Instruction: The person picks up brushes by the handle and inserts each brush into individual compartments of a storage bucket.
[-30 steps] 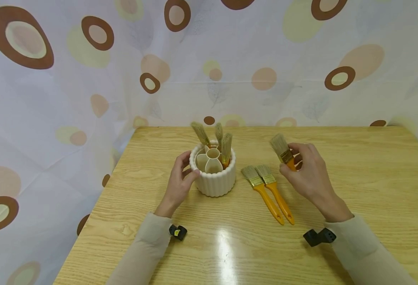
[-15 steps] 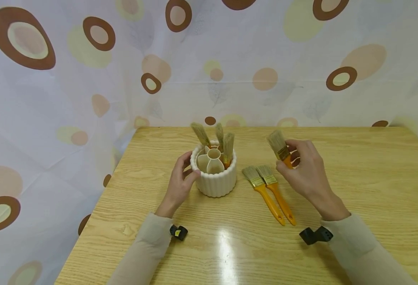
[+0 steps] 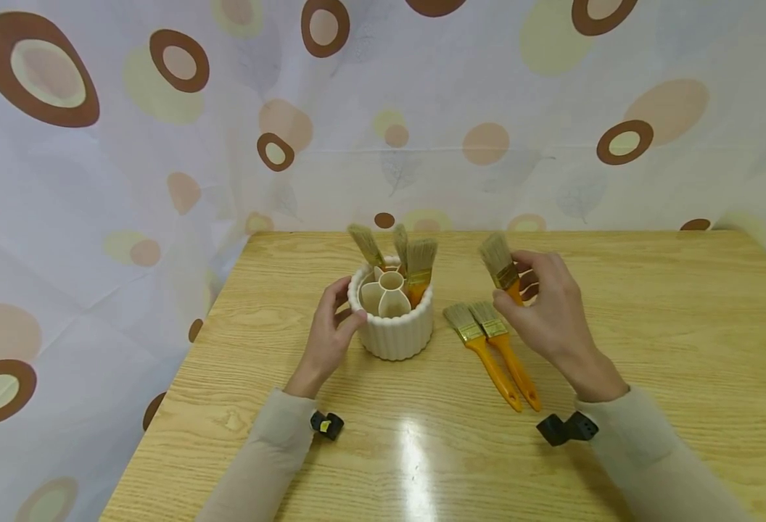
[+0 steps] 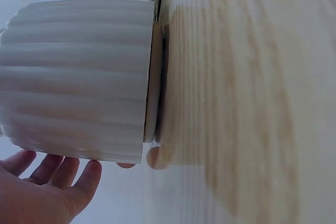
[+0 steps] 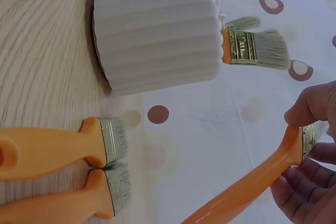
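A white ribbed brush holder [image 3: 396, 337] with petal-shaped compartments stands upright on the table. Bristles up, 3 paintbrushes are in it: one leaning back left [image 3: 366, 245], one behind [image 3: 400, 243] and a broad one at the right [image 3: 420, 268]. My left hand [image 3: 326, 330] holds the holder's left side, thumb at the front of the rim; its fingertips also show against the ribbed wall in the left wrist view. To the right, my right hand [image 3: 546, 308] pinches a paintbrush [image 3: 499, 262] near its metal band, above the table, bristles up and orange handle [image 5: 247, 190] down.
Two orange-handled paintbrushes, a left one [image 3: 490, 362] and a right one [image 3: 513, 362], lie side by side between the holder and my right hand. The wooden table [image 3: 226, 406] meets a patterned cloth [image 3: 448, 109] at the back and left.
My right hand has moved left and slightly up with its paintbrush. In the holder, the right-hand brush has turned, so its broad face now shows. The left hand stays in place.
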Demonstrator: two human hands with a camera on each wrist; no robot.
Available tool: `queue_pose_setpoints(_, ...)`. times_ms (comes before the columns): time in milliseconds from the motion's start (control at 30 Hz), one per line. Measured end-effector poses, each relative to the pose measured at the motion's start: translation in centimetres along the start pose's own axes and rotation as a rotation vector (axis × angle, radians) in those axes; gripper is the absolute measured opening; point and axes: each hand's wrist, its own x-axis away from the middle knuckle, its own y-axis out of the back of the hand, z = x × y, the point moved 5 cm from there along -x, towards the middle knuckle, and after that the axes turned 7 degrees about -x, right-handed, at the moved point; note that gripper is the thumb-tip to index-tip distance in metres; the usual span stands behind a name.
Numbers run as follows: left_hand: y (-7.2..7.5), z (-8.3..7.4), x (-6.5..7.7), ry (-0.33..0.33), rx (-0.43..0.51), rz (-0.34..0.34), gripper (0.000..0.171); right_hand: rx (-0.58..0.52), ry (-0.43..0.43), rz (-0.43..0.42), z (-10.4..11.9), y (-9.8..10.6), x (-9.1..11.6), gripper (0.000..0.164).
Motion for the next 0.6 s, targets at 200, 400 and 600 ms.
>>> queue_pose_setpoints(200, 0.0, 0.2, 0.0, 0.005, 0.018, -0.004, 0.054, -0.008, 0.036, -0.023, 0.7, -0.2, -0.3, 0.048)
queue_pose_setpoints(400, 0.0, 0.3, 0.0, 0.01, 0.022, -0.005, 0.055, -0.029, 0.057, -0.034, 1.7, -0.5, -0.7, 0.048)
queue_pose_setpoints(600, -0.1, 0.3, 0.0, 0.008, 0.022, -0.003, 0.054, -0.051, 0.07, -0.042, 2.6, -0.6, -1.3, 0.048)
